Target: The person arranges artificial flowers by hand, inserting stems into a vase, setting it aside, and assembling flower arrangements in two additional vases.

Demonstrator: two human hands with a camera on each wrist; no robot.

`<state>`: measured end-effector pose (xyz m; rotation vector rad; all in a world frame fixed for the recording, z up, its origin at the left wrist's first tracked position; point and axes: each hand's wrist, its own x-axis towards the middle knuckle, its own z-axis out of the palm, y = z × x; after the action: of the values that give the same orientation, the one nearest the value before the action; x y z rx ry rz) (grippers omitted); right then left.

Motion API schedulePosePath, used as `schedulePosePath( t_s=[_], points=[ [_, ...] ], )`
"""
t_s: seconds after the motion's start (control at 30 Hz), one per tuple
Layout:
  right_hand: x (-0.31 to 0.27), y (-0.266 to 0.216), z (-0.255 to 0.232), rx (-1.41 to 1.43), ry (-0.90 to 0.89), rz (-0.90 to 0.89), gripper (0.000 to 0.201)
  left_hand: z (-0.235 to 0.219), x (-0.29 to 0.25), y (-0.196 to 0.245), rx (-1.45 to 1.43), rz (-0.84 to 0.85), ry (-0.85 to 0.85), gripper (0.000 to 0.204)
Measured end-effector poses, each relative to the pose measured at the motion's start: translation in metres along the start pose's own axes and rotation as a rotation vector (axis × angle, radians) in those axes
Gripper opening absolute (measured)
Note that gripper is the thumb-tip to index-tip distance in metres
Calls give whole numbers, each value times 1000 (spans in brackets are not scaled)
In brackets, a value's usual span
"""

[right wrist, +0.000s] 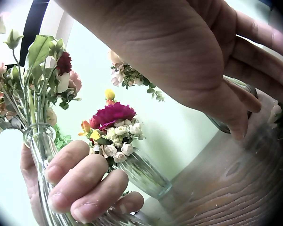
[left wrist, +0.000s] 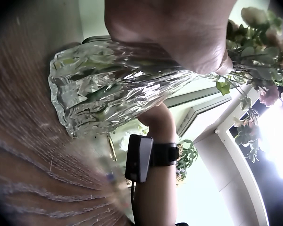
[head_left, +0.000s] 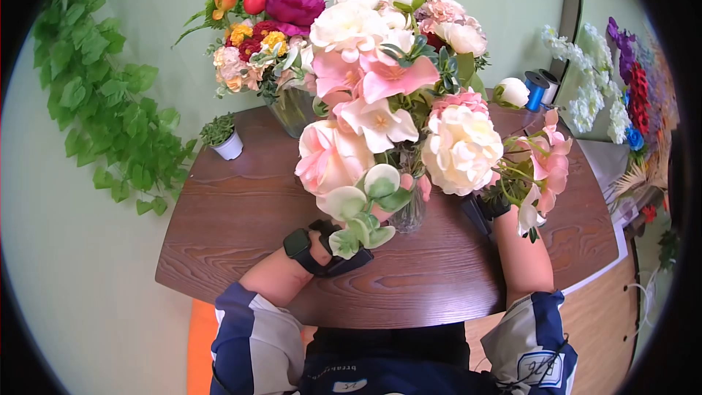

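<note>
My left hand point(left wrist: 174, 35) is wrapped around a ribbed clear glass vase point(left wrist: 92, 94), which stands upright on the table. In the right wrist view its curled fingers point(right wrist: 87, 181) show on the glass below the flared rim. A large bouquet point(head_left: 380, 77) of white and pink artificial flowers fills the vase and hides most of both hands in the head view. My right hand point(right wrist: 203, 56) is beside the vase, low over the table, its fingers spread and fairly straight. Part of a glass object point(right wrist: 219, 123) shows behind that hand's fingertips.
A second glass vase point(head_left: 290, 113) with bright mixed flowers point(head_left: 274, 33) stands at the back left. A small potted plant point(head_left: 227, 145) is near the table's left edge. Blue point(head_left: 536, 91) and dark point(head_left: 548, 84) ribbon spools stand at the back right. Pink blossoms point(head_left: 548, 164) overhang my right wrist.
</note>
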<state>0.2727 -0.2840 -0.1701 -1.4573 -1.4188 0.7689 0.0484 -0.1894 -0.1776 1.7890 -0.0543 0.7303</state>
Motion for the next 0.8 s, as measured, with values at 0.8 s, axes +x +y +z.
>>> schedulePosePath(
  t_s=[0.8],
  points=[
    [0,-5,-4,-210,23,2,39,8,16,24,-141,-73,-115,28]
  ],
)
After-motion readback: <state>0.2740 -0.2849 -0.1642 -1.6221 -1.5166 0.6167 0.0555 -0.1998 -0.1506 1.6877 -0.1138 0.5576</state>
